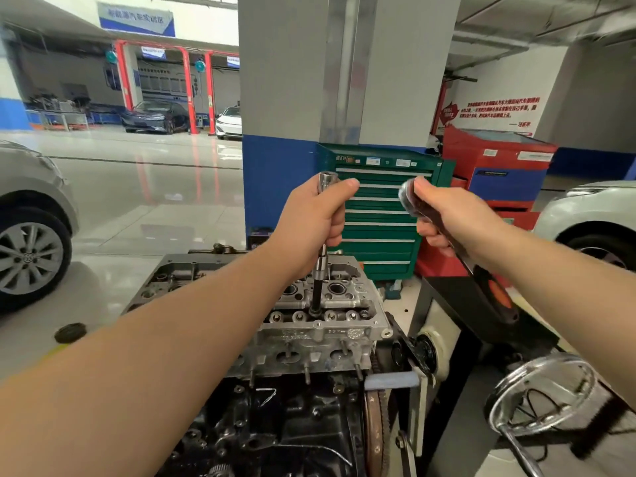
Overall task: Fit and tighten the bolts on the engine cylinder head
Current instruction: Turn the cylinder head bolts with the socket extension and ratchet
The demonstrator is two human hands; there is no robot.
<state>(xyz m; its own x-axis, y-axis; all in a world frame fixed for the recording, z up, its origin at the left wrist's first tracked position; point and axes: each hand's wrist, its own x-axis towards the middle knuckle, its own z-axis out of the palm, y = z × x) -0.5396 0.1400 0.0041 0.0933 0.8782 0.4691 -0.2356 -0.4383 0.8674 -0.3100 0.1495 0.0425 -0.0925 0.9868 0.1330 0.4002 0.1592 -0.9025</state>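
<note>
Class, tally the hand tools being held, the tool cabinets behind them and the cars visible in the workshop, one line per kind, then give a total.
Hand tools held: 2, the extension bar in the left hand and the ratchet wrench in the right hand
Tool cabinets: 2, green cabinet, red cabinet
Cars: 4, dark car, white car, grey car, white car at right
Total: 8
</note>
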